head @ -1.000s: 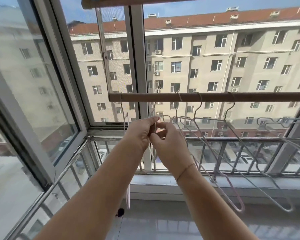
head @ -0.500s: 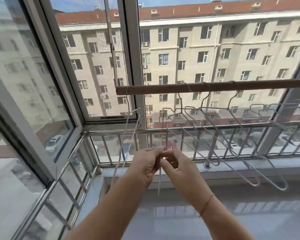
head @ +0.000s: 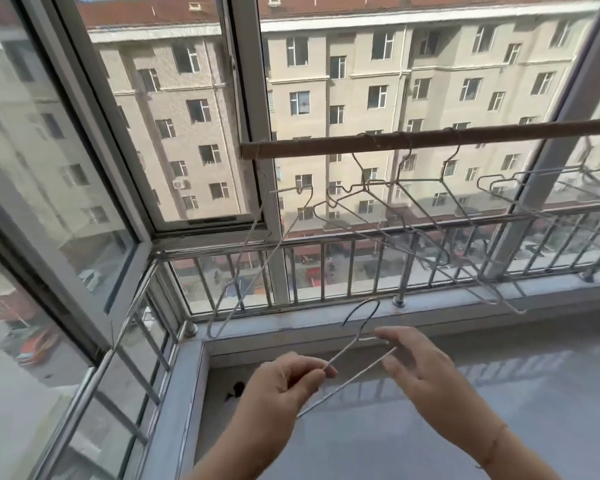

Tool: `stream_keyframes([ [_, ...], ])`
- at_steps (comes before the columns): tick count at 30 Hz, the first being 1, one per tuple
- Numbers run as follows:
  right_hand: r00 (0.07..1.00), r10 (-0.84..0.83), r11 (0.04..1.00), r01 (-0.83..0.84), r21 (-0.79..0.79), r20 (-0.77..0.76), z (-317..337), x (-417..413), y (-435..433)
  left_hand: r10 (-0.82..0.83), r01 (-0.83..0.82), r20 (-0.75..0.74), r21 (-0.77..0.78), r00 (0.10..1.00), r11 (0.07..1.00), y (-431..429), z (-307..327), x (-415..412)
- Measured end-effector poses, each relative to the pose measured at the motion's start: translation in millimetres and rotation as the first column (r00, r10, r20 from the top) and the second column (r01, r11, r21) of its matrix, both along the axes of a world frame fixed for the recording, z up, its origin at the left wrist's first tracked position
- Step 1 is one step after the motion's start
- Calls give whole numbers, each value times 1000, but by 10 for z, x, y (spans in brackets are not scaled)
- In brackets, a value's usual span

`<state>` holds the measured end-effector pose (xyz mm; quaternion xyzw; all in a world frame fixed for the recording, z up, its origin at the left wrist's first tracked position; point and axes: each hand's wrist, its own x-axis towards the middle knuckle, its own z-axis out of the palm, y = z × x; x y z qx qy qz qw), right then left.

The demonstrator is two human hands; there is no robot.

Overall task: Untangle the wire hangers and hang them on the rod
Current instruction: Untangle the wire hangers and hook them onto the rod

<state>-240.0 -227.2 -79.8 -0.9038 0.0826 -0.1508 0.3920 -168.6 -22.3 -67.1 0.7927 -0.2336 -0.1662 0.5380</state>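
Left hand (head: pixel 288 382), below the rod (head: pixel 430 140), pinches one wire of a loose hanger (head: pixel 357 362) between thumb and fingertips. Right hand (head: pixel 426 372), also below the rod and to the right of the left hand, has its fingers loosely spread, with the fingertips touching the hanger's other end near the base of its hook. The hook curves upward toward the rod but hangs well below it, in front of the window sill (head: pixel 326 323). One hanger (head: pixel 257 258) is suspended from the rod's left end and tilts down to the left. A cluster of hangers (head: pixel 413 220) hangs from the rod's middle, their frames overlapping and slanting down to the right. Beyond the rod stands a metal railing (head: pixel 361 265).
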Motion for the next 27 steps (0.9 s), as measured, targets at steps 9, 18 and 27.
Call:
stream_keyframes([
  [9,961,265,832,-185,523,-83,607,-619,-588,-28,63,281,-117,959,991,-392,459,105],
  [18,982,113,760,-185,623,154,830,-133,-199,177,-177,-44,-458,983,871,-824,970,236],
  [27,967,36,738,-196,646,253,921,620,62,119,-264,-303,-499,946,826,-1010,1147,650],
])
